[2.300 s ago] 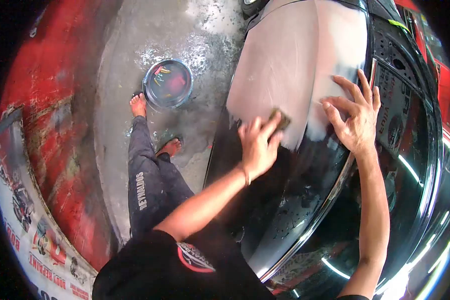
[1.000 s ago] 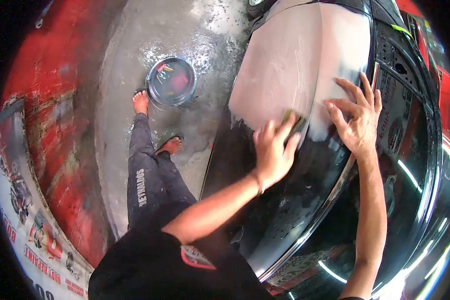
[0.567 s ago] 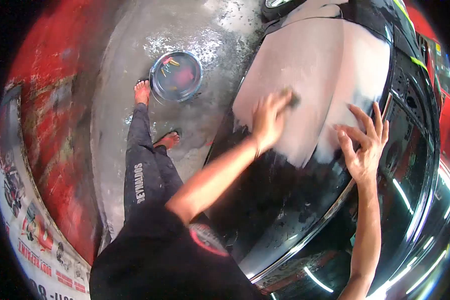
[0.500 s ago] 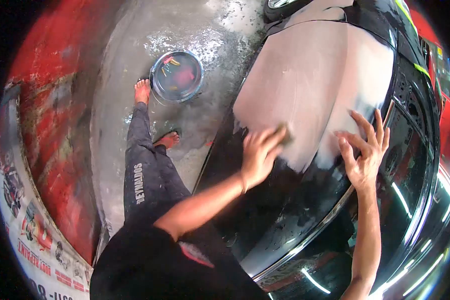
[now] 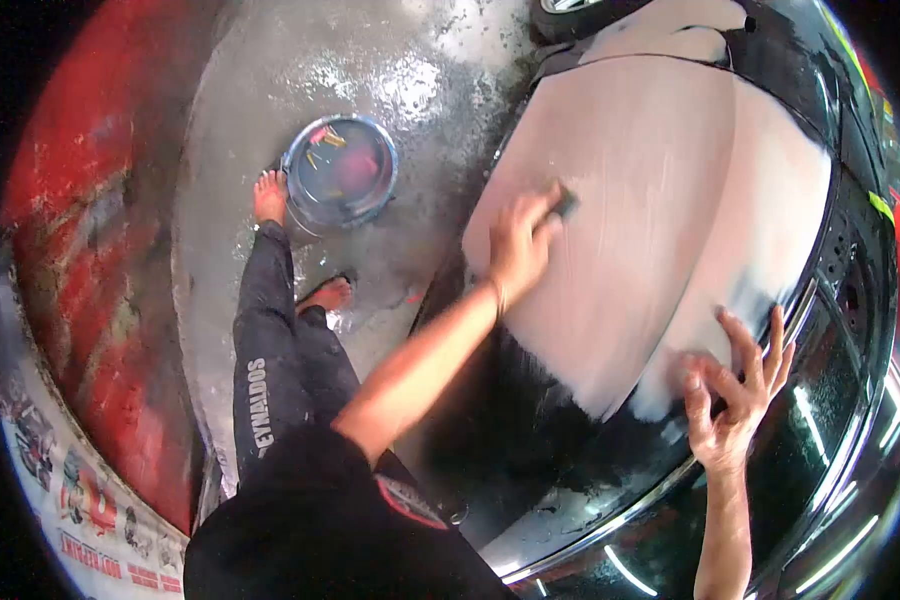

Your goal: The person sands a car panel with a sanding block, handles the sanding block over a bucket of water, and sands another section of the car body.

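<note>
My left hand [image 5: 518,242] is closed on a small dark pad [image 5: 562,202], pressed against the pale, wet, streaked door panel [image 5: 630,200] of a black car. Motion blurs this hand slightly, and its fingers cover part of the pad. Lower right, my right hand [image 5: 738,400] rests with spread fingertips at the pale patch's edge, beside the window trim, with nothing seen in it. Glossy black paint [image 5: 530,400] shows below the ragged end of the pale area.
A round bucket [image 5: 390,170] of water with small coloured pieces stands on the wet concrete floor [image 5: 240,110], beside my bare feet. A red, scuffed surface [image 5: 100,300] and a printed banner [image 5: 90,520] lie at the left. A wheel shows at the top.
My left hand with the pad has moved up the panel, after strokes back and forth. The view has shifted, so the panel and my right hand appear lower, with my right hand still spread on it.
</note>
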Motion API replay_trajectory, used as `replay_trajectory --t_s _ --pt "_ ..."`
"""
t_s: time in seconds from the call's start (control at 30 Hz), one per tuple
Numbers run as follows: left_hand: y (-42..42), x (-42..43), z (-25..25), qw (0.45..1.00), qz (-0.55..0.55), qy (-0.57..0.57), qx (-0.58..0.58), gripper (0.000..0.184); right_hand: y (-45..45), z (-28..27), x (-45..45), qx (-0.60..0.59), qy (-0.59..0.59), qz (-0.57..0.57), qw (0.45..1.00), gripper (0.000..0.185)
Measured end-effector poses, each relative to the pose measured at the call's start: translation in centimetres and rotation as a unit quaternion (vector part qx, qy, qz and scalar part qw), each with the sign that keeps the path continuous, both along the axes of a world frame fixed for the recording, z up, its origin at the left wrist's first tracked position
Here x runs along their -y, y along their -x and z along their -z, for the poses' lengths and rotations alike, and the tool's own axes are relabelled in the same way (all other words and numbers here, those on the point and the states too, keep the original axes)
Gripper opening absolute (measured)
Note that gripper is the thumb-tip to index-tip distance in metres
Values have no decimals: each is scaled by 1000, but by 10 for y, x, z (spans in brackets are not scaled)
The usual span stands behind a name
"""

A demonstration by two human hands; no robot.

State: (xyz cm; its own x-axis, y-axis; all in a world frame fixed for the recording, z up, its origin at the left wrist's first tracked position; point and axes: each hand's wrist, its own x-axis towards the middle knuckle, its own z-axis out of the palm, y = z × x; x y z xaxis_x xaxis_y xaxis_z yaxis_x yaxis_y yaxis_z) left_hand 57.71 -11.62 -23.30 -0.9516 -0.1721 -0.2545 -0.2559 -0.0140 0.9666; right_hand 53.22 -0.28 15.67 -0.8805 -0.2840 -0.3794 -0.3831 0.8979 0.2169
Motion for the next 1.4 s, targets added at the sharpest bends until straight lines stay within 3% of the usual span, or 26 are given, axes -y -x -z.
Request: replay_trajectory --t_s 0.07,0.13,0.2,0.27,0.33,0.37,0.4,0.5,0.57,0.67,0.77,0.8,0.83,0.9,0.93,1.03,1.1,1.13,1.17,1.3,1.4 --pt "-56 17 -67 998 49 23 -24 55 1 -1 4 9 2 9 1000 27" --pt "-57 23 -81 996 68 39 -40 59 3 -3 4 17 5 11 1000 26" --pt "-25 18 -66 997 60 29 -49 59 3 -1 1 17 2 15 1000 25" --pt "58 -1 -10 998 17 -28 -60 58 6 0 2 18 -3 19 1000 25" --pt "148 -9 37 999 28 14 32 49 6 0 3 20 -6 25 999 25" --pt "183 -22 73 1000 17 15 15 52 6 1 3 21 -8 24 999 25" --pt "208 -22 77 997 26 32 65 53 6 1 2 21 -10 21 999 25" --pt "167 -18 51 996 58 -3 66 52 4 -2 4 24 -27 24 999 23" --pt "80 -6 -7 999 31 6 -43 56 7 0 4 19 -23 23 999 22" --pt "-14 19 -71 993 107 40 -15 65 9 -1 7 21 -9 27 999 19" --pt "61 7 -51 997 78 12 -13 64 9 -1 3 23 -1 23 999 20" --pt "105 -21 -15 998 27 41 -38 58 9 0 2 24 -2 24 999 20" --pt "166 -13 -8 997 31 -73 13 51 9 -1 3 27 -5 27 999 19" --pt "254 -24 26 998 3 69 3 49 10 1 2 26 -7 27 999 20" --pt "275 -15 23 998 38 42 35 49 9 1 3 25 -7 27 999 20" --pt "213 -8 -19 999 35 29 -3 48 9 1 2 17 2 19 1000 22" --pt "107 -3 -60 996 79 21 -33 52 8 -2 2 24 -1 23 999 22" --pt "24 11 -92 988 101 44 -110 60 9 -5 4 28 -6 28 999 22" --pt "2 15 -100 988 125 16 -91 63 10 -4 5 31 -10 34 999 23" --pt "124 -17 -42 980 73 -83 -164 59 10 -2 2 27 1 26 999 22" --pt "255 -27 -4 978 3 -40 -205 57 9 -1 2 24 -6 22 999 22"
